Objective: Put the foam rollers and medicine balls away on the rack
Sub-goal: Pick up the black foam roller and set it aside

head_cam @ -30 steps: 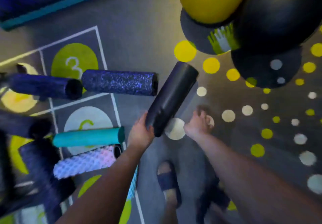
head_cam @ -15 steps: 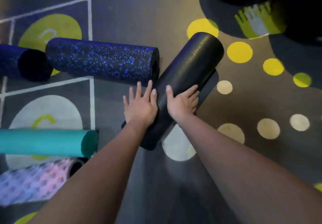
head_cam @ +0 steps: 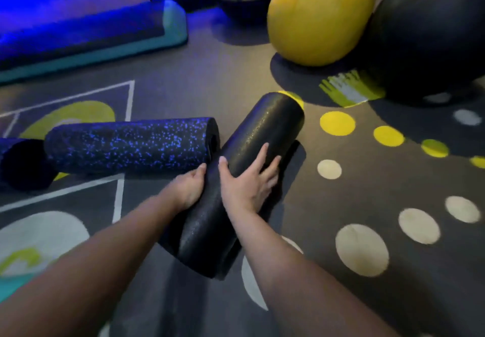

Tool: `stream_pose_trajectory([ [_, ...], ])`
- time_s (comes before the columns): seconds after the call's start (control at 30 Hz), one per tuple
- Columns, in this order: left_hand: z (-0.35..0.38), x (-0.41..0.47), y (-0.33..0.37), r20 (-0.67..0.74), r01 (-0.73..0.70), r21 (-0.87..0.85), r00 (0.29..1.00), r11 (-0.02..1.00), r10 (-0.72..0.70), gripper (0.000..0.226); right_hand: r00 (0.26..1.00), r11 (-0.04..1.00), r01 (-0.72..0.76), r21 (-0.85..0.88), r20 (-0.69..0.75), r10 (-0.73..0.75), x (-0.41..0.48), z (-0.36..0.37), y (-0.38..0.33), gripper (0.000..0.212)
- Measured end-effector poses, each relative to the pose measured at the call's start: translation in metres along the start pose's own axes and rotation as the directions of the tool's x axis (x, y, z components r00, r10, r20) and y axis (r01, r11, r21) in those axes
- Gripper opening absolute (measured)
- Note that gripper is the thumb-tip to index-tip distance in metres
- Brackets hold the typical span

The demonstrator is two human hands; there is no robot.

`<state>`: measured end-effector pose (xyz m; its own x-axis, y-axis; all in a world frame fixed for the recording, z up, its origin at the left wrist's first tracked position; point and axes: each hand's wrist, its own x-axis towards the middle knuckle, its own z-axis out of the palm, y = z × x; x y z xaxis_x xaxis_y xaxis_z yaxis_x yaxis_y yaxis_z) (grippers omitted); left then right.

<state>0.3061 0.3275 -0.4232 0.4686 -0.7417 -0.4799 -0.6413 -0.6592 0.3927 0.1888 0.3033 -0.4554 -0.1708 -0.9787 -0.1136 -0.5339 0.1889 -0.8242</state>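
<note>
Since half a second ago, both hands have shifted from lying flat on top of the black foam roller (head_cam: 236, 179) to wrapping its sides, and the view has tilted up so the balls are showing again. Around the roller, a blue-speckled roller (head_cam: 131, 145) is lying at its 9 o'clock with its near end face just beside the black one, and a further dark roller (head_cam: 21, 163) is sitting beyond that at the frame's left edge. A yellow ball (head_cam: 320, 14) is resting at 12 o'clock, well apart, with a large black ball (head_cam: 430, 29) pressing against it at 1 o'clock. A teal-edged step platform (head_cam: 105, 29) is glowing blue at 10 o'clock. The dark patterned floor (head_cam: 367, 179) with yellow and pale dots is spreading out toward 3 o'clock. The left hand (head_cam: 189, 189) is cupping the roller's left flank, fingers curled under and out of sight, thumb lying along the foam. The right hand (head_cam: 249, 184) is draping over the top and right side, fingers spread and pressing on the surface, so both hands are clamping the roller between them. Whether it is resting on the floor or just off it is unclear. Its long axis is running from 7 o'clock, near the forearms, toward 1 o'clock, with the far end pointing at the black ball.
</note>
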Motion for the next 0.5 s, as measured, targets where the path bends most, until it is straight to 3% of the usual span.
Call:
stream_pose_trajectory([
  [0.07, 0.014, -0.018, 0.01, -0.016, -0.004, -0.043, 1.0, 0.999, 0.003, 0.065, 0.986, 0.976, -0.159, 0.145, 0.075, 0.15, 0.0, -0.017, 0.016, 0.117],
  [0.13, 0.037, -0.047, 0.025, -0.085, -0.001, 0.025, 0.996, 1.0, 0.003, 0.068, 0.886, 0.858, -0.443, 0.262, 0.277, 0.372, -0.012, -0.042, 0.042, 0.124],
  [0.17, 0.046, -0.065, 0.034, -0.12, 0.009, 0.05, 0.993, 0.999, -0.003, 0.069, 0.831, 0.806, -0.522, 0.281, 0.38, 0.406, -0.023, -0.056, 0.055, 0.126],
  [0.23, 0.057, -0.088, 0.052, -0.116, -0.009, 0.039, 0.993, 0.999, 0.013, 0.071, 0.779, 0.795, -0.54, 0.276, 0.521, 0.348, -0.042, -0.082, 0.071, 0.133],
  [0.37, 0.058, -0.101, 0.094, 0.094, -0.232, -0.034, 0.968, 0.972, 0.234, 0.063, 0.835, 0.703, -0.542, 0.461, 0.391, 0.387, -0.037, -0.129, 0.094, 0.142],
  [0.5, 0.069, -0.133, 0.143, 0.209, -0.347, -0.427, 0.86, 0.835, 0.465, 0.029, 0.864, 0.601, -0.456, 0.657, 0.164, 0.476, -0.017, -0.199, 0.113, 0.125],
])
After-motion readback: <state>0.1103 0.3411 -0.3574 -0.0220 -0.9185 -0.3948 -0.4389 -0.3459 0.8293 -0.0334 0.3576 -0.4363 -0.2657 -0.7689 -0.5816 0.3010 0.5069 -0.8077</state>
